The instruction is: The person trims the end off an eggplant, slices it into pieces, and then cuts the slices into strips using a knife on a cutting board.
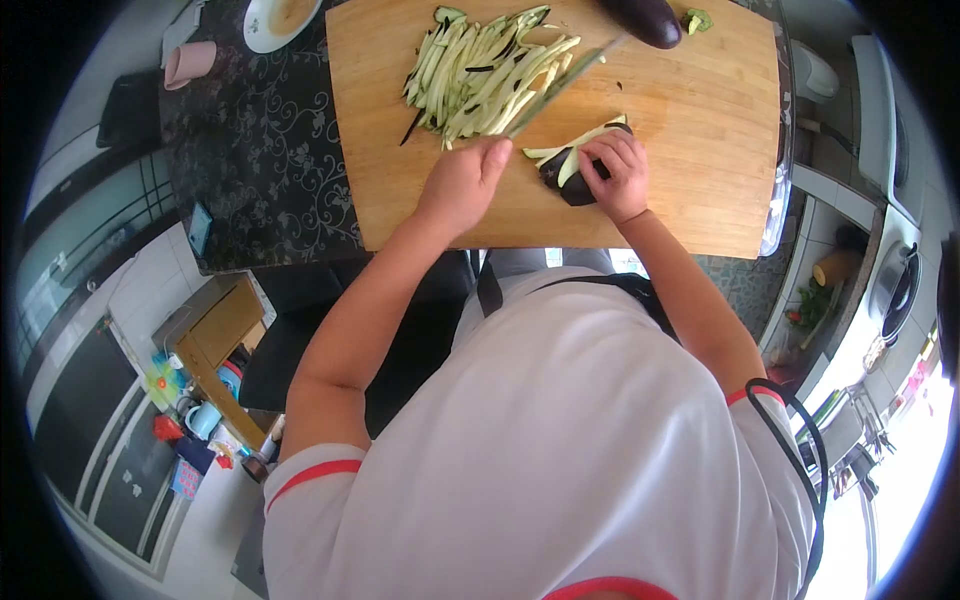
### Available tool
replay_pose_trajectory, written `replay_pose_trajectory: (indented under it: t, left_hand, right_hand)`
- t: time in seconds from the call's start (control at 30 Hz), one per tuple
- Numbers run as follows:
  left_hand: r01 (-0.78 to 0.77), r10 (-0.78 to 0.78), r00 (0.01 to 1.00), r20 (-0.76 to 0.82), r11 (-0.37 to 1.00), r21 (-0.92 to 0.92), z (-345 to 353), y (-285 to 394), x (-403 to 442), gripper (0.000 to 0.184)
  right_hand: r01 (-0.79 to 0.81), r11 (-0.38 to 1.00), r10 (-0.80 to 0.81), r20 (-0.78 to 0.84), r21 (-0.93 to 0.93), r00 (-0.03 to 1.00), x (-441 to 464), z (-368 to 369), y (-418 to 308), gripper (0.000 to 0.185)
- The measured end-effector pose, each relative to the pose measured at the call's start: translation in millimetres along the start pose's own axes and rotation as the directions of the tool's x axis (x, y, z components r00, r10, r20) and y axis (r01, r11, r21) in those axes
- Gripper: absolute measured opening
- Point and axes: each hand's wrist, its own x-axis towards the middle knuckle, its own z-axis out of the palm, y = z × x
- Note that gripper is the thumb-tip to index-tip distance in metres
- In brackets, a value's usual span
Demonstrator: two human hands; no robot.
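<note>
My left hand (463,187) is closed round the handle of a knife (560,90), whose blade slants up and right over the cutting board (700,130). Fingers of my right hand (618,176) are bent and pressed on cut eggplant pieces (570,190) with dark skin and pale flesh, near the board's front edge. A pile of pale eggplant strips (470,75) lies left of the blade. Beyond it, at the far edge, is a whole dark eggplant (645,18), with a green cut-off stem end (697,20) beside it.
Left of the board, the dark patterned table (270,150) holds a white bowl (280,22), a pink cup (190,64) and a phone (200,229). An open cardboard box (215,345) stands at the lower left. A counter with a pan (900,290) is on the right.
</note>
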Motion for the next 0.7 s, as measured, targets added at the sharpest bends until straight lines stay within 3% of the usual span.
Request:
replay_pose_trajectory:
  t: [0.33, 0.63, 0.7]
  left_hand:
    - [0.064, -0.127, 0.938, 0.322, 0.978, 0.201, -15.2, 34.6, -45.4, 0.044]
    - [0.056, -0.188, 0.894, 0.407, 0.947, 0.316, -1.8, 30.5, -20.6, 0.042]
    - [0.036, -0.138, 0.925, 0.355, 0.959, 0.279, 17.5, 19.7, -6.7, 0.042]
  right_hand:
    - [-0.036, 0.999, 0.036, 0.053, -0.010, 0.998, -5.9, -4.2, 3.0, 0.016]
    - [-0.036, 0.999, 0.036, 0.033, -0.017, 0.999, -4.4, 0.3, 4.6, 0.016]
    - [-0.015, 1.000, 0.015, 0.020, -0.015, 1.000, -2.8, -0.8, 3.2, 0.016]
